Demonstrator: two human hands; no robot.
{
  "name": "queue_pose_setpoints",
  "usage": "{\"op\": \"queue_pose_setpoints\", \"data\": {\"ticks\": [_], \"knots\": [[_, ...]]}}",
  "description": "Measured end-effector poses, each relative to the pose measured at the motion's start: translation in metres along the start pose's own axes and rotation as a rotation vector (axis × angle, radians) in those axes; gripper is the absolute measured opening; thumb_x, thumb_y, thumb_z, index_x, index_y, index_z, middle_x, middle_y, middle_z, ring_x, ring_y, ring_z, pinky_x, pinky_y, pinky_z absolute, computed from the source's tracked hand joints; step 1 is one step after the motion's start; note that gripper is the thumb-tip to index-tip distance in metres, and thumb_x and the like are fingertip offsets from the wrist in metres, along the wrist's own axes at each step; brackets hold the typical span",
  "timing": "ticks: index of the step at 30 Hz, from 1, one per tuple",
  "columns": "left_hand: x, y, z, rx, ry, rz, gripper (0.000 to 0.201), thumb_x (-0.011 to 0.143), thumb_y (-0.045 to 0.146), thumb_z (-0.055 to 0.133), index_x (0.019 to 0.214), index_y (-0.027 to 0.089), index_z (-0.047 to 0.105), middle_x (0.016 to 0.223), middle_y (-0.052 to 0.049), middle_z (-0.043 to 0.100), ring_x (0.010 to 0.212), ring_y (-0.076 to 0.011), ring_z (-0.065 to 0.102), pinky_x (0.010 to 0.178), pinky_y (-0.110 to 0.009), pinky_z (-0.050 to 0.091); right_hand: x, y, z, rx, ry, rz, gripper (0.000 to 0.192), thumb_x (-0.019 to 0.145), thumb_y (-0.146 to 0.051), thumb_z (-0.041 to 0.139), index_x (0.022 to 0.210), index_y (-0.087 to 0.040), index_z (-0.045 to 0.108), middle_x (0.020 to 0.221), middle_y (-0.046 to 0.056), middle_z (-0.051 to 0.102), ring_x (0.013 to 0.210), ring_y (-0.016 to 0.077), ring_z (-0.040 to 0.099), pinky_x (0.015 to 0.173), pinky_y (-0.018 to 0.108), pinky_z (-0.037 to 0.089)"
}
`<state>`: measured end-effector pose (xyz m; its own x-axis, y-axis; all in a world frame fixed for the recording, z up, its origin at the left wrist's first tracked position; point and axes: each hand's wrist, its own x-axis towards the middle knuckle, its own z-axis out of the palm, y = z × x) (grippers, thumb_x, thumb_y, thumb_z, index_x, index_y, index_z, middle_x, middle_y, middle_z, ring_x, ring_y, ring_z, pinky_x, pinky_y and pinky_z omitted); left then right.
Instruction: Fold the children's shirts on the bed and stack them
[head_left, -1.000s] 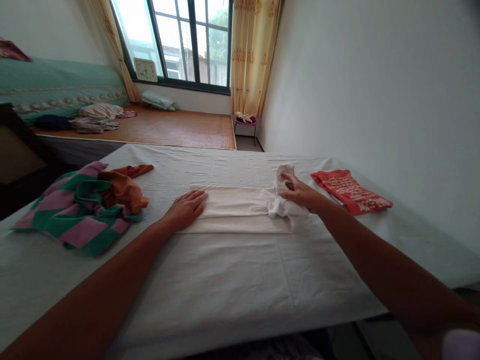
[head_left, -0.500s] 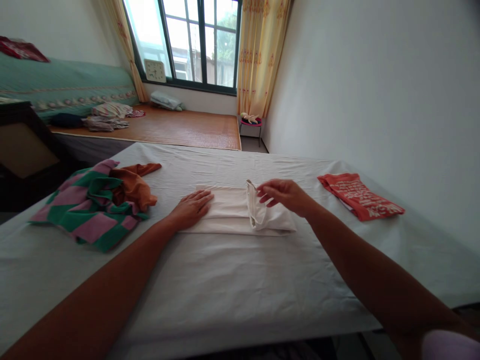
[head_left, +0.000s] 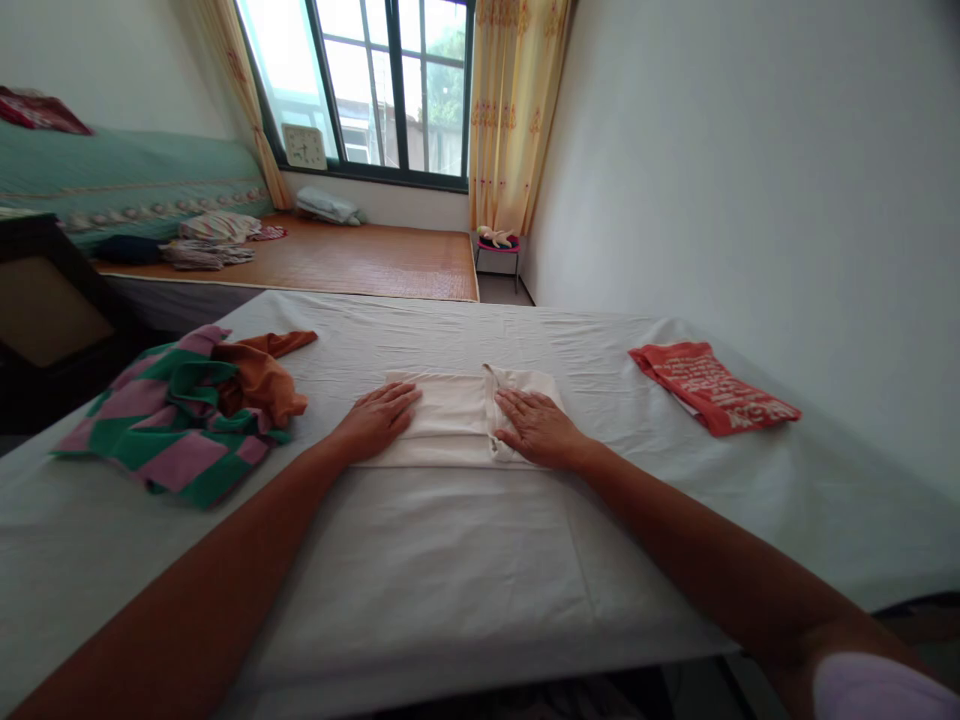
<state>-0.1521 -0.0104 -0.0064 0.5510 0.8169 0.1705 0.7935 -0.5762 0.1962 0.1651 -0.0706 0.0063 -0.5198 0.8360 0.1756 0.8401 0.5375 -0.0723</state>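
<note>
A cream-white garment (head_left: 457,415) lies folded into a short rectangle in the middle of a table covered with a white sheet (head_left: 450,560). My left hand (head_left: 375,418) rests flat on the garment's left end, fingers spread. On the right part, which is folded over, my right hand (head_left: 538,428) presses palm down. Neither hand grips anything.
A heap of green-and-pink checked cloth (head_left: 169,425) with an orange garment (head_left: 262,375) on it lies at the left. A folded red shirt with white lettering (head_left: 709,385) sits at the right near the wall. Behind are a low wooden platform (head_left: 337,260), a window and curtains.
My right hand carried the garment's right end leftwards, laid it over the middle, let go and now presses flat on it. My left hand stayed put.
</note>
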Motion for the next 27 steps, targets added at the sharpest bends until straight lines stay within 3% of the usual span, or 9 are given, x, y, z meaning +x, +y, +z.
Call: {"op": "queue_pose_setpoints", "data": {"ticks": [3,6,9,11,13,15,18,22,27], "knots": [[0.0,-0.004,0.001,-0.05,0.033,0.008,0.052,0.094,0.044,0.031,0.137,0.022,0.051,0.146,-0.006,0.045,0.138,-0.0249,0.035,0.114,-0.045,0.027,-0.002,0.018,-0.012,0.198,0.055,-0.016,0.051,0.096,-0.046,0.038,0.136,-0.017,0.051,0.143,0.011,0.048,0.135,0.0217,0.039,0.113,0.041,0.028],[0.002,-0.009,0.002,-0.132,0.104,0.025,0.051,0.093,0.044,0.031,0.129,0.02,0.058,0.142,-0.008,0.05,0.135,-0.0245,0.039,0.114,-0.043,0.029,-0.013,0.042,-0.024,0.364,0.249,0.242,0.041,0.092,-0.039,0.046,0.126,-0.02,0.059,0.132,0.011,0.058,0.123,0.0234,0.052,0.105,0.043,0.039],[0.004,-0.012,0.002,-0.204,0.154,0.004,0.051,0.093,0.044,0.031,0.124,0.016,0.061,0.138,-0.01,0.053,0.131,-0.0243,0.043,0.113,-0.042,0.031,-0.028,0.053,-0.027,0.556,0.235,0.537,0.049,0.081,-0.038,0.063,0.126,-0.018,0.057,0.122,0.013,0.063,0.105,0.0257,0.062,0.093,0.044,0.05],[0.005,-0.011,0.0,-0.236,0.166,-0.02,0.05,0.092,0.043,0.033,0.121,0.016,0.062,0.136,-0.011,0.055,0.128,-0.0246,0.046,0.112,-0.042,0.032,-0.036,0.05,-0.025,0.776,0.191,0.628,0.06,0.075,-0.039,0.07,0.128,-0.017,0.053,0.122,0.014,0.063,0.101,0.0249,0.064,0.088,0.041,0.053],[0.004,-0.009,-0.002,-0.266,0.177,-0.037,0.047,0.09,0.042,0.036,0.118,0.017,0.064,0.134,-0.01,0.057,0.126,-0.0243,0.049,0.111,-0.042,0.035,-0.039,0.042,-0.023,1.024,0.235,0.688,0.067,0.072,-0.039,0.074,0.129,-0.016,0.049,0.126,0.015,0.061,0.104,0.0248,0.064,0.087,0.039,0.054],[0.003,-0.006,-0.006,-0.303,0.215,-0.056,0.044,0.089,0.04,0.038,0.114,0.018,0.065,0.131,-0.009,0.059,0.123,-0.0235,0.052,0.109,-0.041,0.037,-0.038,0.034,-0.025,1.26,0.231,0.712,0.066,0.071,-0.039,0.076,0.127,-0.015,0.05,0.126,0.016,0.061,0.104,0.0252,0.064,0.087,0.038,0.055],[0.0,0.003,-0.015,-0.361,0.337,-0.091,0.04,0.089,0.037,0.039,0.111,0.019,0.066,0.126,-0.008,0.062,0.119,-0.0224,0.054,0.108,-0.04,0.038,-0.031,0.023,-0.035,1.461,0.082,0.684,0.054,0.073,-0.04,0.075,0.116,-0.015,0.056,0.113,0.016,0.067,0.095,0.0253,0.068,0.083,0.038,0.056],[-0.002,0.019,-0.025,-0.459,0.43,-0.073,0.035,0.089,0.036,0.041,0.108,0.022,0.067,0.118,-0.005,0.067,0.115,-0.0218,0.056,0.106,-0.04,0.039,-0.012,0.008,-0.056,1.42,0.146,0.584,0.053,0.073,-0.038,0.074,0.117,-0.017,0.053,0.114,0.013,0.067,0.091,0.0227,0.068,0.079,0.035,0.057],[-0.002,0.033,-0.025,-0.739,0.368,-0.095,0.036,0.088,0.043,0.048,0.108,0.019,0.068,0.112,-0.008,0.068,0.106,-0.0237,0.06,0.093,-0.038,0.049,0.027,-0.029,-0.071,1.336,0.086,0.52,0.07,0.075,-0.039,0.071,0.133,-0.022,0.038,0.114,0.012,0.064,0.082,0.0206,0.067,0.063,0.033,0.058]]}}
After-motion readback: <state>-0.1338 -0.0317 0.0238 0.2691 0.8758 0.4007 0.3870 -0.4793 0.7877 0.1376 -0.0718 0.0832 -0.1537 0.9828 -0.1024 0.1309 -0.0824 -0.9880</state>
